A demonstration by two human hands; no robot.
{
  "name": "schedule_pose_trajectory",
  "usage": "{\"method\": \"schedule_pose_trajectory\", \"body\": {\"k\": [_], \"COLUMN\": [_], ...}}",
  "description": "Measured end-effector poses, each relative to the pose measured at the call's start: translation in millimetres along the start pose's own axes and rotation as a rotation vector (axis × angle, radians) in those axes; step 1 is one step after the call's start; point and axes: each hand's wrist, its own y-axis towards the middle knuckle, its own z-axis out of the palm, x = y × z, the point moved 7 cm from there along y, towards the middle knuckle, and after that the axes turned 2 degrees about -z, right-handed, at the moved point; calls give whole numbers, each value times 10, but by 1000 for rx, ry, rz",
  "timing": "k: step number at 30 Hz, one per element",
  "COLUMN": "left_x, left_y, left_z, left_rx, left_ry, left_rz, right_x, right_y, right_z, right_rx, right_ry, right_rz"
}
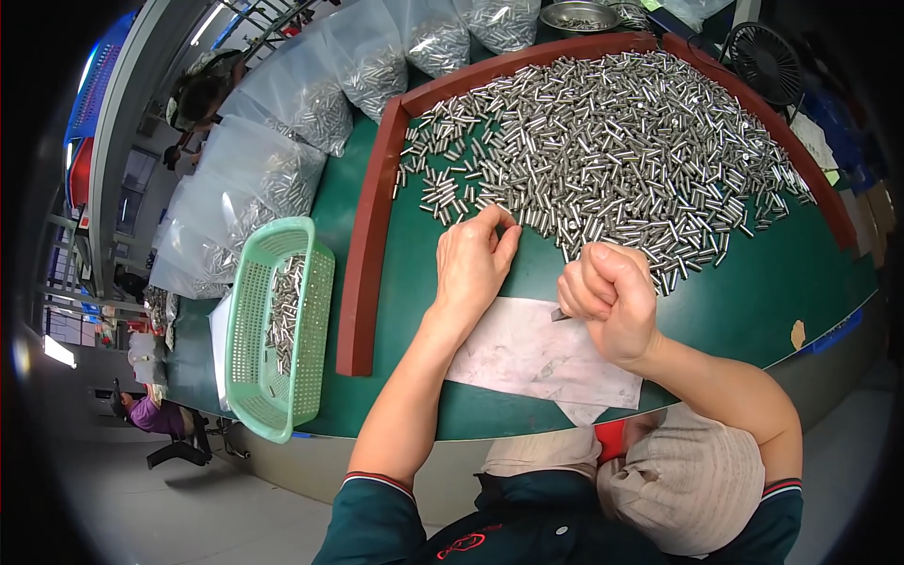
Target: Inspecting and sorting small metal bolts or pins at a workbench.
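Observation:
A wide heap of short silvery metal pins point(621, 141) covers the far part of the green table. My left hand point(474, 256) is at the heap's near left edge, its fingers curled and its thumb close to the forefinger. Whatever those fingertips pinch, if anything, is hidden. To its right, my right hand point(610, 294) is closed in a fist above a stained white cloth point(532, 353). The dark tip of a small metal piece point(559, 314) sticks out below that fist; the rest of it is covered by the fingers.
A dark red wooden rail point(369, 254) borders the heap on the left and far sides. Left of it stands a green plastic basket point(325, 311) with some pins inside. Beyond are several clear bags point(315, 104) of pins, a metal bowl point(579, 16) and a black fan point(765, 61).

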Motion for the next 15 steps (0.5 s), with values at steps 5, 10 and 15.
{"method": "schedule_pose_trajectory", "body": {"k": [5,10,15], "left_x": [-45,-18,74], "left_y": [22,22,-29], "left_z": [25,25,-75], "left_rx": [-16,-19,-7], "left_ry": [31,12,-228], "left_rz": [-9,3,-129], "right_x": [-10,-9,-6], "right_y": [9,17,18], "right_z": [-2,-12,-13], "right_rx": [2,-2,-8], "right_ry": [12,22,36], "right_rz": [12,11,15]}}
